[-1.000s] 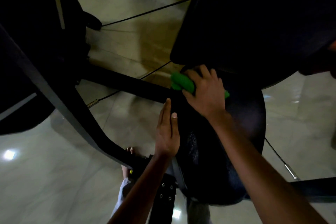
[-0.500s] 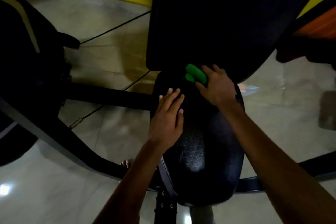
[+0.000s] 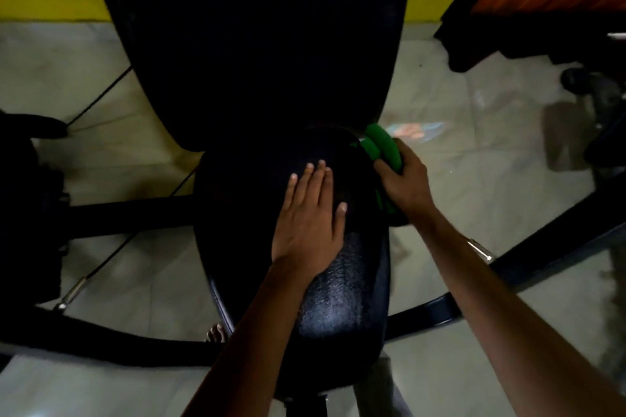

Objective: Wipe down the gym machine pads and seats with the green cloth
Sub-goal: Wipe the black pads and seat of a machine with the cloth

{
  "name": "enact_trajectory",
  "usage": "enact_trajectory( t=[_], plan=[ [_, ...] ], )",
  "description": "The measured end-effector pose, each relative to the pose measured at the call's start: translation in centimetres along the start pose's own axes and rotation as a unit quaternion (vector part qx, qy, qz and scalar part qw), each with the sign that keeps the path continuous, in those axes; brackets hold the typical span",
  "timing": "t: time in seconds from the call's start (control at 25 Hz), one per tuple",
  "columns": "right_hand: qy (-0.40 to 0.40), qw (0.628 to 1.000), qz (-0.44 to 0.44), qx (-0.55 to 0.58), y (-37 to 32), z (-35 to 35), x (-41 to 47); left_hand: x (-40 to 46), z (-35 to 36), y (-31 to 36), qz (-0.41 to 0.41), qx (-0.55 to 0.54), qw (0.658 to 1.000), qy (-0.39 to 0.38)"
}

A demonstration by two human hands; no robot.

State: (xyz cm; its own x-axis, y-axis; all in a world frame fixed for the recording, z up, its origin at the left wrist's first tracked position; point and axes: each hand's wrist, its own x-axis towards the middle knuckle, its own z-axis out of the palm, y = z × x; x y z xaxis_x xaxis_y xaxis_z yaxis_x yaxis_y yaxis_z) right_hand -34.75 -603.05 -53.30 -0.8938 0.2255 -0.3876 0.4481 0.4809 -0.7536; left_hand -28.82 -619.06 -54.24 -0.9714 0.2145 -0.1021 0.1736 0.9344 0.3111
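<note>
The right hand's (image 3: 404, 183) grip is closed around a bunched green cloth (image 3: 382, 149), pressed against the far right edge of a black padded seat (image 3: 342, 288), just below the dark back pad (image 3: 261, 44) that rises behind it. The left hand (image 3: 310, 227) lies flat on the middle of the seat, fingers straight, holding nothing and apparently steadying it. The near half of the seat glistens under the light, which may mean it is already wiped, though the sheen could be mere reflection. By this view the job looks to be in its early part: the seat's right rim is under the cloth, and the back pad shows no sign either way, being too dark to judge. Other black equipment stands on the tiled floor (image 3: 474, 179) nearby.
</note>
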Motion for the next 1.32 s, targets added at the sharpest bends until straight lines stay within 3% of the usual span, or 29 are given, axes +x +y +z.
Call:
enact_trajectory(
  t=[0.08, 0.2, 0.4, 0.64, 0.76, 0.92, 1.2, 1.32],
  plan=[
    [0.008, 0.99, 0.051, 0.13, 1.4, -0.7, -2.9, 0.0, -0.1, 0.1, 0.0, -0.006, 1.0, -0.002],
    [0.01, 0.973, 0.102, 0.205, 1.5, -0.6, -0.6, 0.1, 0.1, 0.3, -0.002, -0.011, 1.0, 0.013],
    [-0.008, 0.976, 0.097, 0.194, -0.1, 0.7, 4.6, 0.1, 0.6, 0.0, 0.0, 0.002, 1.0, 0.029],
    [-0.018, 0.967, 0.093, 0.235, 3.2, -1.6, -5.3, 0.1, 0.4, 0.2, -0.002, -0.004, 0.999, 0.035],
    [0.009, 0.972, 0.085, 0.22, 3.2, -0.3, -1.0, 0.1, 0.6, 0.1, 0.002, 0.004, 0.999, 0.039],
    [-0.017, 0.983, 0.06, 0.173, 1.0, 1.0, 5.3, 0.2, 0.8, -0.1, 0.012, 0.013, 0.999, 0.033],
    [0.016, 0.969, 0.05, 0.241, 4.2, -0.5, -4.9, 0.2, 0.7, 0.1, 0.007, 0.005, 0.999, 0.031],
    [0.035, 0.969, 0.06, 0.238, 4.3, 0.0, -2.0, 0.2, 0.7, 0.1, 0.008, 0.009, 1.0, 0.027]
  ],
)
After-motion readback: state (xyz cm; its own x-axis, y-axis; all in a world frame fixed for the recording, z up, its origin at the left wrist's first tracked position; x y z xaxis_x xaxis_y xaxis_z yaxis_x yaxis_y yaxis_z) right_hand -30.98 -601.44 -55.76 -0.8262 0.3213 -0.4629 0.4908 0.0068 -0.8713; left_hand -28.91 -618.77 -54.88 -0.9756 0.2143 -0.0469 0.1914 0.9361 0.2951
